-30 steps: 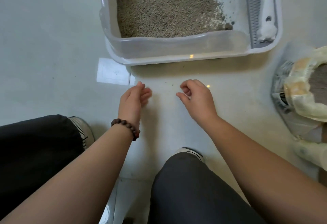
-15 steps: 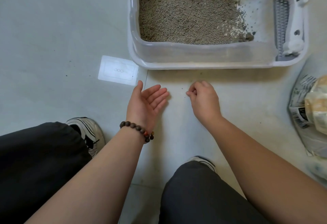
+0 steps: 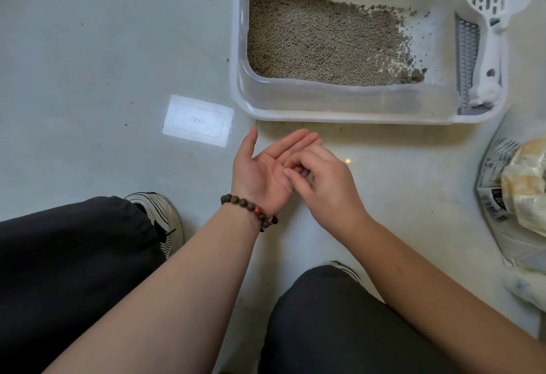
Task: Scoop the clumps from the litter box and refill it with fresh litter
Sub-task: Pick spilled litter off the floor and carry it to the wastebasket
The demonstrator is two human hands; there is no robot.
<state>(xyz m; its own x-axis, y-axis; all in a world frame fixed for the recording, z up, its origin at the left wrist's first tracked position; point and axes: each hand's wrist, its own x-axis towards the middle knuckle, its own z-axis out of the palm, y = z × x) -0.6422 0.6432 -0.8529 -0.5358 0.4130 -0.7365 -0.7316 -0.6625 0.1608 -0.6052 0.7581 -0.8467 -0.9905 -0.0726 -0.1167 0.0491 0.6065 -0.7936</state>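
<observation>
Brought together since a moment ago, the hands meet above the floor just short of the litter box (image 3: 339, 101): the left hand (image 3: 263, 169) lies palm-up, fingers spread, while the right hand (image 3: 322, 178) curls its fingertips into that palm. Whether they pinch a stray grain cannot be told. Tidying spillage seems likeliest, with the scoop (image 3: 490, 27) untouched in its side tray and the litter bag (image 3: 514, 196) waiting at right.

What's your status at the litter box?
Left hand open, palm up; right hand fingers pinching over it. Scoop untouched in litter box. Nothing in the way.
</observation>
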